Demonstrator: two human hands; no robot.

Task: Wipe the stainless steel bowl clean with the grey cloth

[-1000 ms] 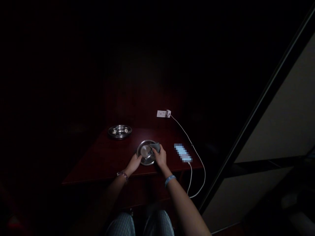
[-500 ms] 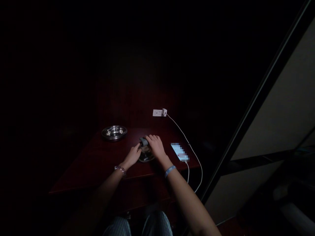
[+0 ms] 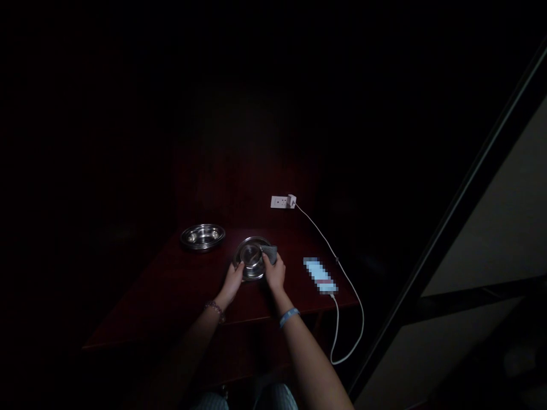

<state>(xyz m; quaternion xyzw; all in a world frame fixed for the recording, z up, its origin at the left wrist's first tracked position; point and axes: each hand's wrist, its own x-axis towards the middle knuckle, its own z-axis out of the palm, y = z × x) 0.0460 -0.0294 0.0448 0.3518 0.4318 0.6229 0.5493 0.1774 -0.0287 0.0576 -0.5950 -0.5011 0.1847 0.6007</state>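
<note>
A shiny round metal dish (image 3: pixel 251 257) is held tilted toward me over the dark red table, its round centre facing up. My left hand (image 3: pixel 232 283) is closed on its lower left rim, thumb on the near face. At the right rim my right hand (image 3: pixel 276 274) is closed on a folded grey cloth (image 3: pixel 270 252), which lies over the dish's edge. The right thumb presses at the cloth's lower corner. Fingers behind the dish are hidden.
Several nested metal dishes (image 3: pixel 202 237) stand at the table's (image 3: pixel 162 290) back left. To the right lies a phone (image 3: pixel 320 275), its white cable (image 3: pixel 352 285) looping past the table edge to a charger (image 3: pixel 291 200) in the wall socket (image 3: pixel 278 202). The surroundings are dark.
The dish has been tipped up so its face shows. My right hand has moved from over the top to the right rim with the cloth; my left hand shifted slightly lower.
</note>
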